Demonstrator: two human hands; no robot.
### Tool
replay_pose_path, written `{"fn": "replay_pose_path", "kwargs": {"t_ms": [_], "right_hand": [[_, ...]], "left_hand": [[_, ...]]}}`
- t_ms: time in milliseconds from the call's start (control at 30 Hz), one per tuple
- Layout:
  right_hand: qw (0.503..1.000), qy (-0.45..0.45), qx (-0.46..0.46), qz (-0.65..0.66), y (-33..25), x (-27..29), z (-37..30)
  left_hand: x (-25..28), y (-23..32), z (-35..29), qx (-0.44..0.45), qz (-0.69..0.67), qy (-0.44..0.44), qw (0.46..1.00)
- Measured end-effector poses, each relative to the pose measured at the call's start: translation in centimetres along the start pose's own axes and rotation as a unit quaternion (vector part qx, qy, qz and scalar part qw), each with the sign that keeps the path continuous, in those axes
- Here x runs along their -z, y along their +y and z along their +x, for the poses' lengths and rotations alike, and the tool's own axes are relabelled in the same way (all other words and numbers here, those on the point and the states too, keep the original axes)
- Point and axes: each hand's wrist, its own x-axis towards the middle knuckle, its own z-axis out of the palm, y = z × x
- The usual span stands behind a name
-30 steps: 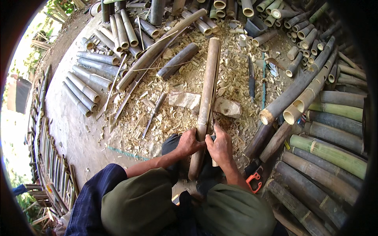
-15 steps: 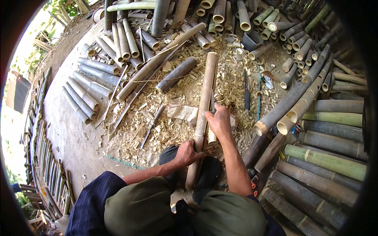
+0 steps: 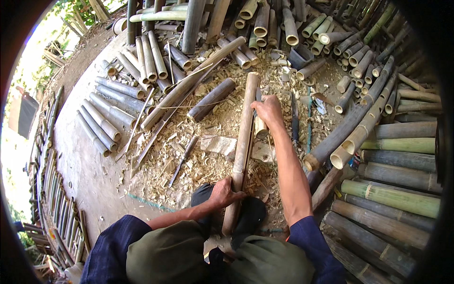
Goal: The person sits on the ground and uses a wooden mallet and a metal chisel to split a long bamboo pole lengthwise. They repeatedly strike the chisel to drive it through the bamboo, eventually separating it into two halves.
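A length of bamboo (image 3: 246,118) stands tilted in front of me, its top end pointing away and its lower end between my feet. My left hand (image 3: 225,192) is closed round its lower part. Further up, my right hand (image 3: 268,110) grips a knife along the bamboo's right side. The knife's dark blade (image 3: 258,94) shows above the fist, and its pale handle end (image 3: 260,128) sticks out below. My fingers hide the middle of the knife.
Pale shavings (image 3: 189,156) cover the ground, with a second knife (image 3: 184,158) and a dark-handled tool (image 3: 295,118) on them. A wooden block (image 3: 217,146) lies behind the bamboo. Cut bamboo lengths (image 3: 101,125) lie left; stacked poles (image 3: 397,189) fill the right.
My right hand has moved up and away along the bamboo, taking the knife with it. My left hand keeps its hold low on the bamboo.
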Motion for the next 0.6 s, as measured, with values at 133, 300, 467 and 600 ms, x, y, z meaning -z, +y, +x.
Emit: {"fn": "replay_pose_path", "kwargs": {"t_ms": [133,300,467,600], "right_hand": [[0.997,-0.051,-0.036,0.036,0.3,0.4,-0.2],[1.000,-0.029,0.000,-0.007,2.6,-1.3,-4.5],[0.999,-0.015,0.033,0.031,2.8,0.5,1.5],[0.991,-0.070,0.010,0.116,-0.9,3.3,1.9]], "left_hand": [[-0.2,-0.3,-0.3,0.007,-0.012,-0.009,1.000],[0.7,-0.4,-0.3,-0.006,-0.025,-0.003,1.000],[0.1,-0.2,0.3,-0.031,-0.039,-0.013,0.999],[1.8,-1.9,0.2,-0.006,-0.206,-0.133,0.969]]}}
